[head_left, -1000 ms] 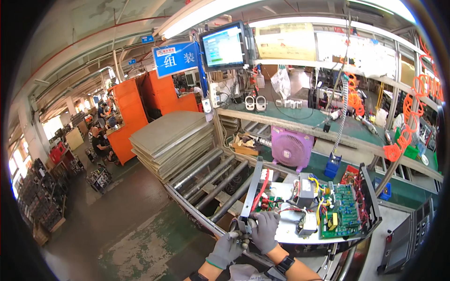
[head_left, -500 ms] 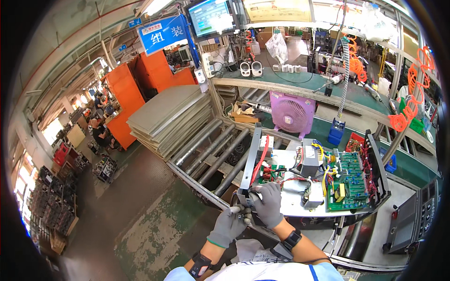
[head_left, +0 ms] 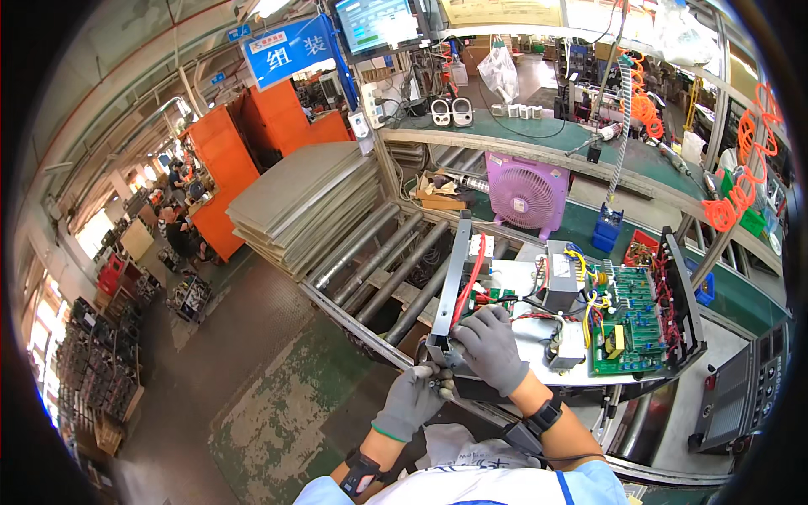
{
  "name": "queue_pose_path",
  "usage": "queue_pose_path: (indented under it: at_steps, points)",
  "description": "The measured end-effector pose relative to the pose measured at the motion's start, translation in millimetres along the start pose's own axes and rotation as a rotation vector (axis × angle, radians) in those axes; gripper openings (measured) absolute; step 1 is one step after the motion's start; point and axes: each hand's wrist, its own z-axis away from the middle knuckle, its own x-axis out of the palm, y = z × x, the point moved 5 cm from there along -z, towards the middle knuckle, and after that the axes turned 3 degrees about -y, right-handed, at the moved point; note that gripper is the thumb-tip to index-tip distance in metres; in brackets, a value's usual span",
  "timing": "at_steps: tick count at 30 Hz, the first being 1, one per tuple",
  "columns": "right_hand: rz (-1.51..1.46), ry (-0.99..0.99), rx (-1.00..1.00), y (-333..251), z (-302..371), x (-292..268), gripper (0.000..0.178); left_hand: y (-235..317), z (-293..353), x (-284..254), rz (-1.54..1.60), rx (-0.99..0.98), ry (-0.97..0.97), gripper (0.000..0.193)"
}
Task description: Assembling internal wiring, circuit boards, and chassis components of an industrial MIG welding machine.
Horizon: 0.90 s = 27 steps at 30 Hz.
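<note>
An open electronics chassis with a white base plate [head_left: 523, 343] sits on the roller line, slightly right of centre. A dark upright end panel [head_left: 452, 282] forms its left side. My right hand [head_left: 495, 349], in a grey glove, bends its fingers at the inner near corner of that panel; what they hold is hidden. Just below the corner is my gloved left hand [head_left: 411, 402], its fingertips pinched around small metal pieces too small to name. Inside the chassis are a red cable [head_left: 476, 278], a grey boxy component [head_left: 561, 282] and a green circuit board [head_left: 631, 316].
Metal rollers [head_left: 396, 273] run left of the chassis, beside stacked flat sheets [head_left: 307, 202]. Behind stands a purple fan [head_left: 526, 198]. A blue holder [head_left: 607, 227] hangs under a coiled cord. Another dark unit [head_left: 741, 396] lies at right. A screen [head_left: 376, 27] hangs above.
My right hand has shifted slightly right and up, its fingers still at the panel corner. My left hand stays nearly in place below it. The view has moved a little.
</note>
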Motion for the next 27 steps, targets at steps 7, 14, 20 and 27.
queue_pose_path:
  at_steps: [7, 14, 20, 27]
  points:
    - [-0.001, -0.097, 0.033, 0.7, -3.9, -0.8, 0.013, 0.1, -0.1, 1.9, -0.069, 0.013, 0.085, 0.014]
    - [-0.072, -0.095, 0.181, 6.3, 1.0, 4.9, 0.015, 1.1, 0.4, 2.9, -0.059, 0.005, 0.076, 0.015]
    - [-0.165, 0.024, 0.24, 6.2, 6.9, 8.1, 0.015, -0.5, 0.2, 3.3, -0.056, -0.002, 0.058, 0.017]
    - [-0.103, 0.085, 0.187, -0.2, 4.3, 0.6, 0.015, -0.6, 0.5, -1.5, -0.024, -0.015, 0.044, 0.019]
